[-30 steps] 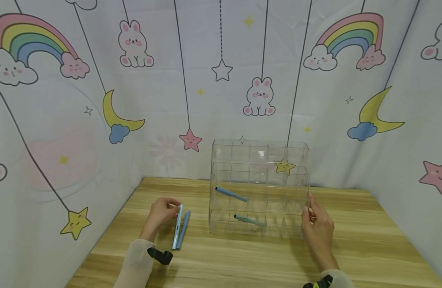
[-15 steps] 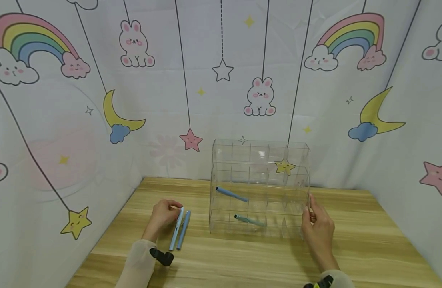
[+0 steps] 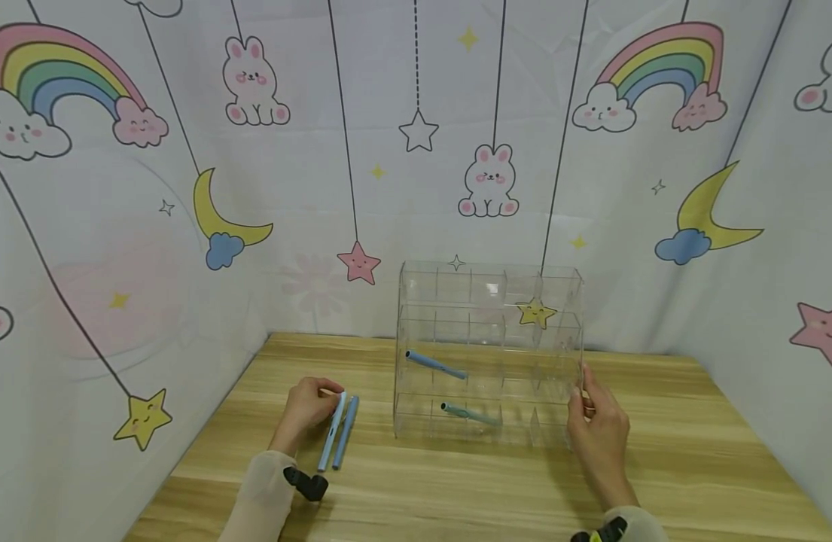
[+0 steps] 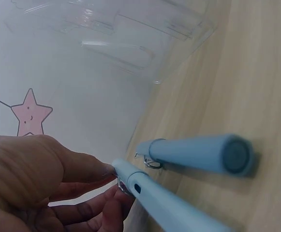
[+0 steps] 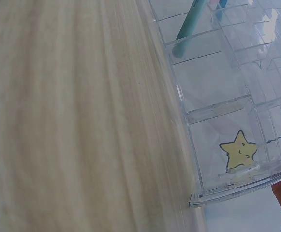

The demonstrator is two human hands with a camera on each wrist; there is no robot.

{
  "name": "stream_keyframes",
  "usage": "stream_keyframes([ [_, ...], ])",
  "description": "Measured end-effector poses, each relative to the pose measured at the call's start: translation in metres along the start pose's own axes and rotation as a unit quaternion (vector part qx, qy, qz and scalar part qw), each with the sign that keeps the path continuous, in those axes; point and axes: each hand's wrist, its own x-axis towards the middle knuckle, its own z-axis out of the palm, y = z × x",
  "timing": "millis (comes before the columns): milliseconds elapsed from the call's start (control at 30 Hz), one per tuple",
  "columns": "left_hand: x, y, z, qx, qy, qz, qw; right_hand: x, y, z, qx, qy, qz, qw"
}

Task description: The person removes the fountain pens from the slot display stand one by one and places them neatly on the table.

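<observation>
My left hand (image 3: pixel 307 403) pinches the capped end of a light blue pen (image 3: pixel 330 436) between thumb and fingers. In the left wrist view, the thumb lies over that end by the metal clip. Just right of it, nearly parallel, a darker blue pen (image 3: pixel 346 433) lies on the table. My right hand (image 3: pixel 600 425) holds the right side of a clear compartment organizer (image 3: pixel 397 376), thumb toward the front. Inside the organizer, a blue pen (image 3: pixel 436 364) leans in a middle row and a green pen (image 3: pixel 471 415) in the lowest row.
The organizer stands on the wood-grain table (image 3: pixel 456 497), toward its back edge. Behind and on both sides hangs a white cloth (image 3: pixel 307 188) printed with rabbits, stars and rainbows. Other compartments of the organizer show only clear walls.
The light blue pen's lower end has swung left, opening a gap from the darker pen. My left hand has shifted slightly down and right with it. The right hand and organizer stay put.
</observation>
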Motion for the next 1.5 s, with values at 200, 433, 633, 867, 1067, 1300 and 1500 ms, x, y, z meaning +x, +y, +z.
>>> stream_keyframes([
  [200, 0.002, -0.005, 0.004, 0.000, 0.004, 0.005, 1.0000, 0.000, -0.002, -0.001, 0.006, 0.000, -0.001, 1.0000],
  [433, 0.002, -0.004, 0.007, 0.004, 0.014, 0.002, 0.9999, 0.000, -0.001, -0.001, 0.005, -0.004, 0.002, 1.0000],
  [633, 0.003, -0.004, 0.008, 0.005, 0.023, 0.004, 0.9997, 0.001, -0.003, -0.001, 0.001, -0.004, -0.001, 1.0000],
  [867, 0.002, -0.003, 0.007, 0.011, 0.023, -0.002, 0.9997, 0.000, 0.000, 0.000, -0.003, -0.008, 0.006, 0.9999],
  [1067, 0.002, -0.003, 0.008, 0.017, 0.031, 0.009, 0.9993, -0.001, 0.004, 0.000, -0.002, -0.011, 0.006, 0.9999],
  [1300, 0.002, -0.004, 0.011, 0.026, 0.035, 0.019, 0.9989, -0.001, 0.006, 0.000, -0.009, -0.012, 0.000, 0.9999],
  [1500, 0.001, -0.003, 0.012, 0.030, 0.036, 0.021, 0.9987, -0.001, 0.007, 0.001, -0.008, -0.011, 0.000, 0.9999],
])
